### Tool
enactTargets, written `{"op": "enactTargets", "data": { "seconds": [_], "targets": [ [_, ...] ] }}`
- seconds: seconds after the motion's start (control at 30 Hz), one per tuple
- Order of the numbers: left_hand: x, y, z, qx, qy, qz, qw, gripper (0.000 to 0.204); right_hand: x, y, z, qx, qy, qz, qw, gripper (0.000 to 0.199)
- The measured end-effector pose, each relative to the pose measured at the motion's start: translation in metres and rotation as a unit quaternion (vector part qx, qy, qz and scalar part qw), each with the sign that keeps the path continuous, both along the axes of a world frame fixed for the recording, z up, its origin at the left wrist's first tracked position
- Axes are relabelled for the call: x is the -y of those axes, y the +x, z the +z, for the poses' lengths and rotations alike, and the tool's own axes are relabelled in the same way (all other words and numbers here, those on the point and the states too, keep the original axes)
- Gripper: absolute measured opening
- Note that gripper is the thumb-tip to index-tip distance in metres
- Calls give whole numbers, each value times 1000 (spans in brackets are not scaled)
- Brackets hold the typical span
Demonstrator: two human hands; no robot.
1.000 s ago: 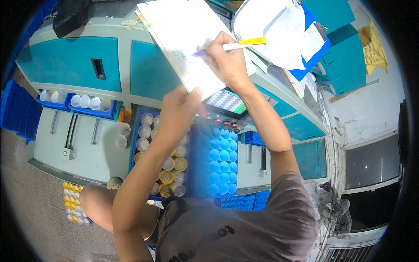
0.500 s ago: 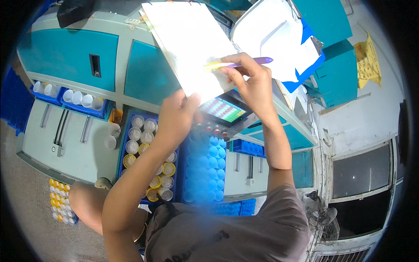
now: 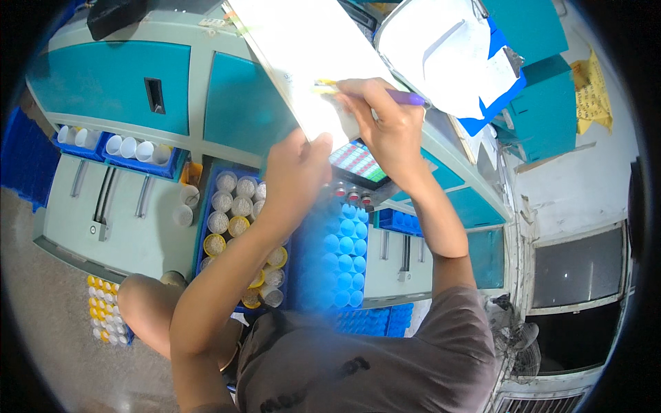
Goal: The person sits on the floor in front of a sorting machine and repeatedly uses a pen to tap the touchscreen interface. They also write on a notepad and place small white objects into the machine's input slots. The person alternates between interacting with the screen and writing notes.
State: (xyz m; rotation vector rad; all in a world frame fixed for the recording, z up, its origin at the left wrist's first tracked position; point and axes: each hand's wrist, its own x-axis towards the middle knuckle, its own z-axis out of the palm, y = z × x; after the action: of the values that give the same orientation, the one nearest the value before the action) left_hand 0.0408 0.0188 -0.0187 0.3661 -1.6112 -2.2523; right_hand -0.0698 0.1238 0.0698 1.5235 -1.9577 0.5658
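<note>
My left hand (image 3: 295, 180) grips the lower edge of a white sheet on a board (image 3: 303, 62), holding it up in front of a teal and grey machine (image 3: 172, 89). My right hand (image 3: 382, 124) is closed around a purple pen with a yellow end (image 3: 406, 98), its tip resting on the sheet. Just below the sheet a small screen (image 3: 358, 164) glows with red and green cells.
Below my arms a blue tray (image 3: 234, 227) holds several white and yellow bobbins, beside a blue rack of round holes (image 3: 344, 255). More white cups sit in a blue tray (image 3: 117, 148) on the left. Papers and a blue folder (image 3: 475, 76) lie at upper right. Yellow bobbins (image 3: 100, 320) stand on the floor.
The view has shifted closer. My right hand with the pen has stayed on the sheet, moving slightly down along it; my left hand keeps its hold on the lower edge.
</note>
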Motion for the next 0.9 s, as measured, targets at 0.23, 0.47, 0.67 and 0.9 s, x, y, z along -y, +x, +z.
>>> {"op": "enactTargets", "data": {
  "seconds": [0.23, 0.47, 0.67, 0.9],
  "targets": [
    [6, -2, -1, 4, -8, -3, 1000, 30, 3, -5, -3, 6, -13, 15, 1000, 11],
    [6, 2, 0, 12, 10, -6, 1000, 29, -1, -3, -4, 12, -12, 12, 1000, 12],
    [6, 3, 1, 13, 13, -3, 1000, 29, 1, 1, 0, 24, -7, 9, 1000, 12],
    [9, 4, 3, 17, 14, -8, 1000, 29, 2, -3, -2, 32, -16, 24, 999, 11]
  ]
}}
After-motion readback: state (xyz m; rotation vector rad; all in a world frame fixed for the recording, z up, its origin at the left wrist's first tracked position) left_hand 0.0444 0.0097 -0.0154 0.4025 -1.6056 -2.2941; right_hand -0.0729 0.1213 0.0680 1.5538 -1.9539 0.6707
